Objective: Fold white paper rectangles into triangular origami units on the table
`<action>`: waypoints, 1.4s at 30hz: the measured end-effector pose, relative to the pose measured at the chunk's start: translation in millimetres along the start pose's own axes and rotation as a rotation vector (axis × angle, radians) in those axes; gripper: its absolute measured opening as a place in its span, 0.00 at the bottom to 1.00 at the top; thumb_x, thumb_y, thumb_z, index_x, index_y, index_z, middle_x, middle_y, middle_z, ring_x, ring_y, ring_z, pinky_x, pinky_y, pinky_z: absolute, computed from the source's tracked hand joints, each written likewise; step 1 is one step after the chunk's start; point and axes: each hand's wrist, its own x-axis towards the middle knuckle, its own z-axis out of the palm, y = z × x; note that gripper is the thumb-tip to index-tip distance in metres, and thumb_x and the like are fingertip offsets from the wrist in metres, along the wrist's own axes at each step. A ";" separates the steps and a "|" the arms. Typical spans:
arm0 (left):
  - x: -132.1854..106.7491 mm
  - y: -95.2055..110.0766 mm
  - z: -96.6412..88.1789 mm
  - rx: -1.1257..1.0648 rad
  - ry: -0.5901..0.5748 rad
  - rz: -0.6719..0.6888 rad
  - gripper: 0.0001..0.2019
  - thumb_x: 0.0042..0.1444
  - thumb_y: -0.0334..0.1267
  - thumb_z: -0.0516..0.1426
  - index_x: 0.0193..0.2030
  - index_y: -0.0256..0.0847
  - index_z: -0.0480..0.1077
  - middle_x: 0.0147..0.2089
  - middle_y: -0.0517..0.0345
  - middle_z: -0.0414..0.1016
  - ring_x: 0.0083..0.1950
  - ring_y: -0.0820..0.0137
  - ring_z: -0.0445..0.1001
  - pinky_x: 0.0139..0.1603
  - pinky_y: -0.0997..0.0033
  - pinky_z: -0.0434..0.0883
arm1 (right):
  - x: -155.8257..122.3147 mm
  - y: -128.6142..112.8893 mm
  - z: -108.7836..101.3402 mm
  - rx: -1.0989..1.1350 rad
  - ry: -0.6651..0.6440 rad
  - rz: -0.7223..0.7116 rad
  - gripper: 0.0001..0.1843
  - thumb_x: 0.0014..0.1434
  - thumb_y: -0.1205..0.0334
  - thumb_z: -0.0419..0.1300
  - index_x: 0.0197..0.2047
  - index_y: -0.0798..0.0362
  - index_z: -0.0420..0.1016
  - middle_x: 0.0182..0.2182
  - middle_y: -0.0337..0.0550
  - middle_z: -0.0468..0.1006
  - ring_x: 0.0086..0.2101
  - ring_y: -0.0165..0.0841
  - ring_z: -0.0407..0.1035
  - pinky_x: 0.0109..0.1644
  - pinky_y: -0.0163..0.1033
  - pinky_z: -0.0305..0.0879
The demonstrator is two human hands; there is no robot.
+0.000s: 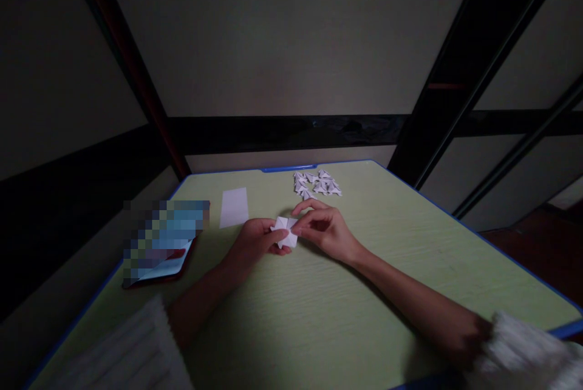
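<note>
Between my hands is a small piece of folded white paper (283, 224), creased into flaps and held just above the table. My left hand (255, 240) grips its left side, thumb on top and fingers underneath. My right hand (328, 231) pinches the paper's right edge between thumb and index finger, its other fingers lifted. Beyond my right hand lie several folded white paper figures (320, 186) in a loose cluster. A flat sheet of white paper (234, 206) rests on the table past my left hand.
The pale green table (282, 323) has a blue edge. On its left side a tablet-like object with a dark red border (186, 265) lies tilted, partly pixelated. Behind the table's far edge stand grey panels with a black band (291, 134).
</note>
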 end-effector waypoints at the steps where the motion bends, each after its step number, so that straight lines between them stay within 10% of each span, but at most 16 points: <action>1: -0.1 0.3 -0.1 -0.016 -0.005 -0.013 0.03 0.38 0.29 0.57 0.22 0.30 0.69 0.17 0.59 0.71 0.17 0.78 0.67 0.19 0.80 0.65 | 0.1 -0.2 -0.6 -0.016 -0.011 -0.005 0.04 0.43 0.72 0.59 0.22 0.54 0.73 0.32 0.40 0.66 0.26 0.24 0.62 0.28 0.34 0.60; 24: 0.0 1.6 -4.8 -0.189 -0.134 -0.118 0.03 0.40 0.25 0.56 0.22 0.28 0.71 0.21 0.56 0.72 0.22 0.78 0.68 0.23 0.81 0.69 | -0.1 0.4 -3.7 -0.073 -0.078 -0.032 0.03 0.45 0.71 0.58 0.23 0.55 0.72 0.34 0.41 0.63 0.30 0.27 0.61 0.32 0.36 0.59; 42: -0.1 0.8 -1.1 0.066 0.067 0.056 0.08 0.35 0.32 0.59 0.26 0.30 0.71 0.21 0.57 0.74 0.21 0.75 0.70 0.24 0.76 0.69 | 2.3 -0.7 7.6 0.157 0.117 0.239 0.11 0.35 0.63 0.64 0.18 0.57 0.64 0.27 0.38 0.65 0.21 0.21 0.58 0.24 0.31 0.56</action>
